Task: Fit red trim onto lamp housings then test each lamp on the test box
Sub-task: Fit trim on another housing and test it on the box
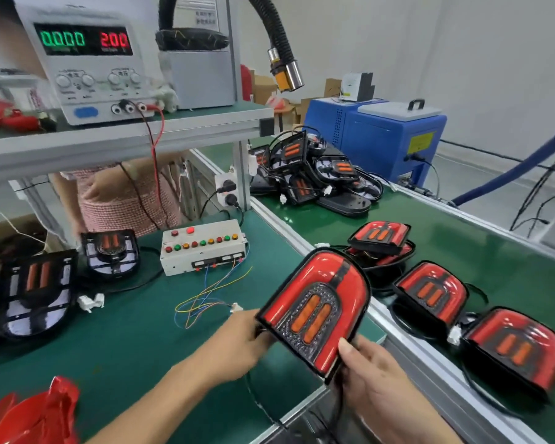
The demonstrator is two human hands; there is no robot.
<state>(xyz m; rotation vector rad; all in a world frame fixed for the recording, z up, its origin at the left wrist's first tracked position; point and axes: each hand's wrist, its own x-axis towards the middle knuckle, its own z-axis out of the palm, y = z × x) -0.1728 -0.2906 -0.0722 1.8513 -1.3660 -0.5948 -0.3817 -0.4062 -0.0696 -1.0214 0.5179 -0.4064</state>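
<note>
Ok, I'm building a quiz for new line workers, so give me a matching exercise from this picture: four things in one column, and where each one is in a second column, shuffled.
Things
1. lamp with red trim
2. test box
3. power supply
4. blue machine

Places
A. on the raised shelf
B. at the far end, beside the belt
C. held in both hands
D. flat on the green bench mat

Pairs: 1-C, 2-D, 3-A, 4-B. The left hand grips the lamp's left edge and the right hand its lower corner.
</note>
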